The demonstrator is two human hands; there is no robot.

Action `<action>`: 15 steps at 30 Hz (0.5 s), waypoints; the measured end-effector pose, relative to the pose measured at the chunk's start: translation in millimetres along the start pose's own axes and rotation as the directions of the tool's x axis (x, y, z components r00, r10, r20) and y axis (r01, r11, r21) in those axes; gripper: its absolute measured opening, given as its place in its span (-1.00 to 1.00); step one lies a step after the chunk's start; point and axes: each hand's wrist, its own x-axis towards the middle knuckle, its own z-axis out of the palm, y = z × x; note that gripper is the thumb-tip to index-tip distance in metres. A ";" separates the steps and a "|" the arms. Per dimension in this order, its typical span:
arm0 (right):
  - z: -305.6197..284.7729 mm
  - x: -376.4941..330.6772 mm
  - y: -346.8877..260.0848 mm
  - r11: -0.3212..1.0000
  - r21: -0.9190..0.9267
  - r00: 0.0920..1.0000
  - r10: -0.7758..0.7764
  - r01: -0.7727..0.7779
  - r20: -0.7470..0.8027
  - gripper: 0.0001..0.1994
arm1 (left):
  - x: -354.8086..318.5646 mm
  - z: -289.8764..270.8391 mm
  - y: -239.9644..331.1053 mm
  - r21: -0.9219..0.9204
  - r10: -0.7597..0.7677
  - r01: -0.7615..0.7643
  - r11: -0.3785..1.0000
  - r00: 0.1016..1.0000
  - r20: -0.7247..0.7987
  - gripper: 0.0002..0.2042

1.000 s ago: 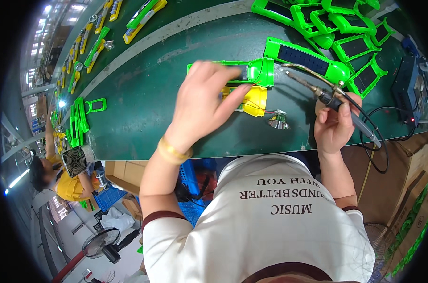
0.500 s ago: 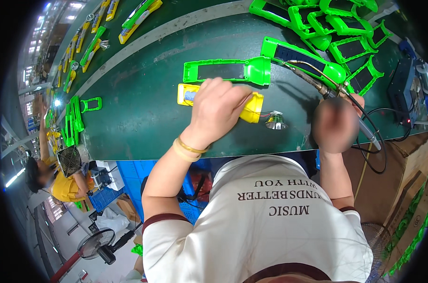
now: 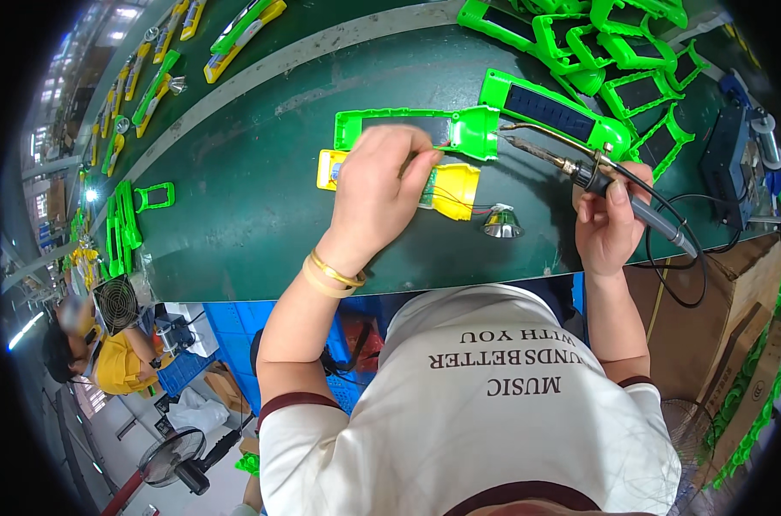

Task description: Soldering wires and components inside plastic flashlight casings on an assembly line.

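My left hand [image 3: 378, 185] is closed in a pinch over the yellow flashlight housing half [image 3: 456, 191]. Its fingertips hover by the lower edge of a green flashlight frame [image 3: 472, 133]; whatever they grip is too small to make out. Part of a green circuit board shows inside the yellow half, the rest hidden by the hand. Thin wires run from that half to a shiny reflector cup [image 3: 502, 224] lying on the bench. My right hand [image 3: 612, 228] holds a soldering iron [image 3: 666, 225] with a thin metal tube along it, its tip pointing left, near the green frame's wide end.
Another green frame with a dark panel [image 3: 550, 112] lies behind the iron, before a pile of green frames [image 3: 623, 47]. A dark soldering station [image 3: 728, 168] stands at right, its cable looping. Yellow-green flashlights [image 3: 158, 95] line the far left. A person in yellow [image 3: 119, 361] sits left.
My left hand has shifted slightly left and up toward the green frame, uncovering more of the yellow half. The soldering iron has moved slightly, its tip now lower and farther left.
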 end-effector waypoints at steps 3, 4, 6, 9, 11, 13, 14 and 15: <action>2.7 5.0 -3.5 0.999 0.028 0.999 0.025 -0.026 0.039 -0.77 | 1.6 3.0 0.8 0.074 -0.074 0.074 0.994 0.997 -0.003 -0.87; 2.3 7.1 -3.9 0.999 0.026 0.999 0.025 -0.026 0.040 -0.77 | 2.3 1.2 -1.9 0.073 -0.074 0.074 0.995 0.997 -0.004 -0.87; 0.9 11.7 -3.5 0.998 -0.009 0.988 0.065 -0.065 0.140 -0.76 | 1.7 -5.2 -7.8 0.137 0.016 -0.029 0.990 0.995 0.095 -0.90; 7.0 17.2 -3.0 0.988 -0.117 0.966 0.123 -0.098 0.228 -0.77 | 6.6 -10.9 -4.4 0.203 -0.010 -0.019 0.979 0.990 0.138 -0.91; 11.5 20.8 -2.1 0.970 -0.212 0.947 0.177 -0.121 0.268 -0.78 | 8.8 -13.0 -2.3 0.241 -0.021 -0.022 0.970 0.985 0.172 -0.91; 11.8 27.0 0.8 0.955 -0.258 0.923 0.227 -0.148 0.310 -0.78 | 11.0 -12.6 0.0 0.265 -0.036 -0.028 0.964 0.972 0.234 -0.90; 11.8 29.7 1.9 0.955 -0.258 0.924 0.226 -0.147 0.310 -0.78 | 12.0 -12.2 0.4 0.264 -0.035 -0.029 0.964 0.972 0.233 -0.90; 12.9 31.9 3.9 0.946 -0.295 0.917 0.235 -0.139 0.322 -0.78 | 12.1 -12.4 0.6 0.262 -0.041 -0.024 0.965 0.970 0.241 -0.90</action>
